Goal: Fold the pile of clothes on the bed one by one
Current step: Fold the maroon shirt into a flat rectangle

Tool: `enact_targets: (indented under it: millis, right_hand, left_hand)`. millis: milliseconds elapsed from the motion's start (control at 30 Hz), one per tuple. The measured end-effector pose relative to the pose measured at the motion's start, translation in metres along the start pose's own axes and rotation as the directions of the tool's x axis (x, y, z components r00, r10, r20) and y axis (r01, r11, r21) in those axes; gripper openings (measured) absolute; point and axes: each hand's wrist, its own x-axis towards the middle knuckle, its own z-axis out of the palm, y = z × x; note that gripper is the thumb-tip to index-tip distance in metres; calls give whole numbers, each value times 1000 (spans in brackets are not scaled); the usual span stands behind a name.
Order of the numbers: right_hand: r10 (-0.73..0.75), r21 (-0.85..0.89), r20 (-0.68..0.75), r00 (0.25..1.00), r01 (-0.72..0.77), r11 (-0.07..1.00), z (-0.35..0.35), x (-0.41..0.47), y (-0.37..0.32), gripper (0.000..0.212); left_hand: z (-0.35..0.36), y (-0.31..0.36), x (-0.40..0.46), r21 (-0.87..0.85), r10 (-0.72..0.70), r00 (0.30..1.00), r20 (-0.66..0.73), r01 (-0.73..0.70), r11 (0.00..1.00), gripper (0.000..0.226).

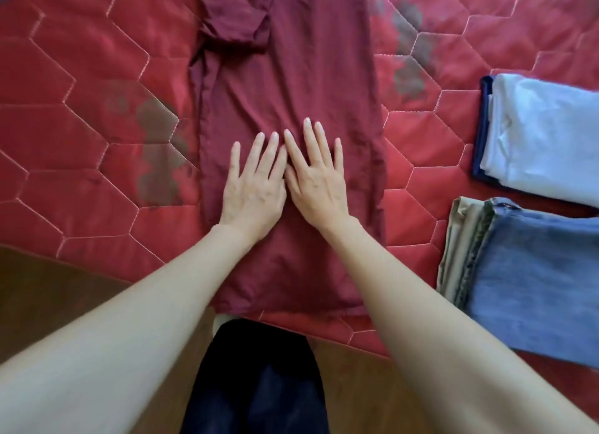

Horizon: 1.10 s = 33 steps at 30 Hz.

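A maroon shirt (291, 87) lies lengthwise on the red quilted bed (81, 109), folded into a long narrow strip with a sleeve folded over at its top left. My left hand (252, 187) and my right hand (316, 177) lie flat side by side on the shirt's middle, fingers straight and spread, pressing the cloth. The two hands touch at their inner edges.
At the right lie folded clothes: a white garment on a dark blue one (541, 135), and below it blue jeans (534, 278) on a khaki piece (453, 252). The bed's near edge runs along the bottom, with wooden floor (48, 297) and my dark trousers (259, 385) below it.
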Motion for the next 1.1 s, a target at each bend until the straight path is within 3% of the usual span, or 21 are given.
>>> enact_targets:
  millis: [267,467,600,733,900,1000,1100]
  right_hand:
    - [-52,-44,82,995,56,997,23,-174,11,55]
    - [-147,-7,155,977,150,989,9,-216,19,74]
    - [-251,20,37,967,250,968,0,-210,22,64]
    - [-416,-62,45,908,419,906,-9,-205,16,61]
    - [-217,-141,11,976,216,966,-21,-191,27,60]
    - [-193,-153,-77,978,180,972,-22,-174,30,44]
    - [-134,-122,-101,986,121,985,-28,-161,32,28]
  left_hand:
    - [34,-26,-147,-53,96,994,56,-93,994,59]
    - [22,-24,-186,24,160,975,155,-165,986,83]
    - [16,-17,-180,45,209,977,37,-210,977,72]
    - [8,-4,-171,51,329,939,-99,-326,944,55]
    - [1,2,-153,79,324,910,-259,-314,946,49]
    - [0,-2,-144,25,320,879,-354,-333,943,32]
    - [-5,-14,-143,-64,245,890,-384,-290,955,23]
